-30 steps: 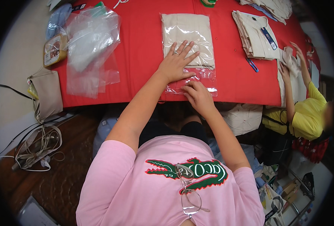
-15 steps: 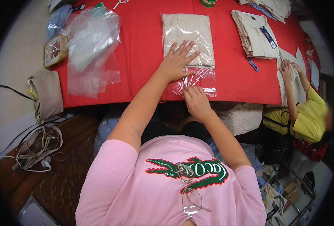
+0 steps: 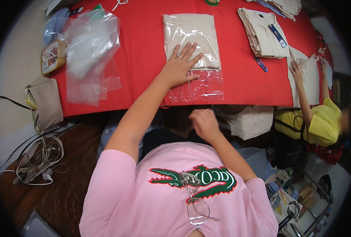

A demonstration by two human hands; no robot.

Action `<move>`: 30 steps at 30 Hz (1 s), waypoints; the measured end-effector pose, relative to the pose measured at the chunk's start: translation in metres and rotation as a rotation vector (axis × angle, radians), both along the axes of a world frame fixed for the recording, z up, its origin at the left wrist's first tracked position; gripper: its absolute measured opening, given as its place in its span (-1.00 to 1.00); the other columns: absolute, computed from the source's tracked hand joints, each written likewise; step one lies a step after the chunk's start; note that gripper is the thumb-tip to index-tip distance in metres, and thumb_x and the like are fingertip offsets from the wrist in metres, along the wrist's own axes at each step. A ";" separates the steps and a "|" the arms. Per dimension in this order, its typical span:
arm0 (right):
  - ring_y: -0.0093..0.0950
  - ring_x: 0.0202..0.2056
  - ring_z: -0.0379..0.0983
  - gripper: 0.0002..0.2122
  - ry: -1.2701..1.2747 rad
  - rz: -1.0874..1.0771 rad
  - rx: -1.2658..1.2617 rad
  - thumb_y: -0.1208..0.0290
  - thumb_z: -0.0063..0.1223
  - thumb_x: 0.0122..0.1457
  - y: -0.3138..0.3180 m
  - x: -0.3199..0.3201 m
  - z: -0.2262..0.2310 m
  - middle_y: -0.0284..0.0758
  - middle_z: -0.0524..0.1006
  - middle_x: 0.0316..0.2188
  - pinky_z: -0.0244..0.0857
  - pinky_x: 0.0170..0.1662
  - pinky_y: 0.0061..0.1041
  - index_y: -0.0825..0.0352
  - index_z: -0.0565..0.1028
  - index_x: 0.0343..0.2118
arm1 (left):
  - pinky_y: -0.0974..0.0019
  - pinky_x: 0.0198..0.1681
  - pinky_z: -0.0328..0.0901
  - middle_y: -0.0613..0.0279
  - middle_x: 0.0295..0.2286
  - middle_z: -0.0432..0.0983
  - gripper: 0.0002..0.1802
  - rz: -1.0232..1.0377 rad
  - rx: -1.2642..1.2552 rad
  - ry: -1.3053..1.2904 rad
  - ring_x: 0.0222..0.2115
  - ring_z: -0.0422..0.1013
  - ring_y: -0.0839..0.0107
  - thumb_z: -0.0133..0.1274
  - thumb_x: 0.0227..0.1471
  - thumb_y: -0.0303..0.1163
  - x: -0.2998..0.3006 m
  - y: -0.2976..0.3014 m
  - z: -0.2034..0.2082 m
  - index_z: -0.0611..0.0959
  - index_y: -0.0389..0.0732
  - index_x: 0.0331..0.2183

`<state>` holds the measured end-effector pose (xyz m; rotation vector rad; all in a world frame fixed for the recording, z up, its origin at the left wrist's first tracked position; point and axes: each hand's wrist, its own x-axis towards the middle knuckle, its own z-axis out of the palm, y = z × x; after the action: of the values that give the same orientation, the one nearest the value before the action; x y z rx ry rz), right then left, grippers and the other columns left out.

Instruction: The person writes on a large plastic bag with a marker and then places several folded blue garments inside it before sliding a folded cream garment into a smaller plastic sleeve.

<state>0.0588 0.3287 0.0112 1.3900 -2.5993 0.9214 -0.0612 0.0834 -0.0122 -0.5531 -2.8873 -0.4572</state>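
A folded beige garment (image 3: 201, 33) lies inside a clear plastic bag (image 3: 213, 87) on the red table. My left hand (image 3: 179, 65) rests flat on the bag over the garment's lower part, fingers spread, a ring on one finger. The bag's loose flap spreads toward the near table edge. Just off that edge, below the flap, my right hand (image 3: 205, 124) is closed with curled fingers. Whatever it may hold is hidden, and it does not touch the bag.
Left are loose clear bags (image 3: 90, 51), a yellow-edged package (image 3: 52, 57) and a hanging beige pouch (image 3: 45, 103). A tagged stack of folded beige shirts (image 3: 260, 33) and a blue cutter (image 3: 261, 64) lie right. Beyond, a co-worker in yellow (image 3: 323, 124) handles beige cloth (image 3: 308, 79).
My right hand has left the bag's flap and drawn back toward me, past the table edge. My left hand stays on the bag. The co-worker's hands have moved apart.
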 end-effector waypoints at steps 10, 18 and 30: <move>-0.25 -0.19 0.51 -0.81 -0.066 -0.071 0.070 0.41 0.26 0.09 0.007 -0.067 0.012 -0.28 0.55 -0.24 0.37 -0.12 -0.27 0.28 0.58 -0.23 | -0.18 0.44 -0.23 0.08 0.44 -0.16 -0.32 -0.027 0.096 -0.069 0.45 -0.20 0.03 0.04 0.25 -0.08 0.057 0.029 0.007 0.33 0.06 0.34; -0.28 -0.14 0.49 -0.79 -0.002 0.119 0.161 0.44 0.26 0.05 0.022 -0.068 0.007 -0.30 0.55 -0.20 0.35 -0.08 -0.27 0.30 0.55 -0.24 | -0.17 0.44 -0.22 0.08 0.44 -0.15 -0.24 -0.059 0.112 -0.123 0.45 -0.21 0.01 0.05 0.23 -0.01 0.064 0.032 0.004 0.28 -0.03 0.36; -0.30 0.41 0.13 -0.35 0.173 0.179 0.495 0.40 0.18 0.13 0.075 -0.097 0.014 -0.33 0.17 0.44 0.09 0.37 -0.14 -0.01 0.31 0.34 | 0.09 0.30 0.23 0.13 0.17 0.46 -0.48 -0.110 0.198 -0.124 0.23 0.34 0.20 0.07 0.08 -0.52 0.153 -0.010 0.016 0.58 -0.19 0.12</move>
<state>-0.0381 0.4032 0.0254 1.7360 -2.7063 0.1461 0.0920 0.0731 0.0038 -0.6737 -2.8898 -0.8105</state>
